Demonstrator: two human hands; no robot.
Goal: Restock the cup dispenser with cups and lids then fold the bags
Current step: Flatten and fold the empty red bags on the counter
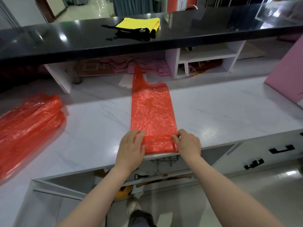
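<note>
A red plastic bag (151, 110) lies flat and lengthwise on the white marble counter (91, 122), its handles pointing away from me. Its near end is turned over into a short fold at the counter's front edge. My left hand (131, 148) rests on the left side of that fold, fingers laid flat over the bag's edge. My right hand (188, 143) pinches the fold's right corner between thumb and fingers. No cup dispenser, cups or lids are in view.
A heap of loose red bags (29, 125) lies at the counter's left. A raised black shelf (82, 38) carries a yellow cloth (141, 23). Pink papers (147, 66) sit beneath it; a pink board (288, 76) leans at the right.
</note>
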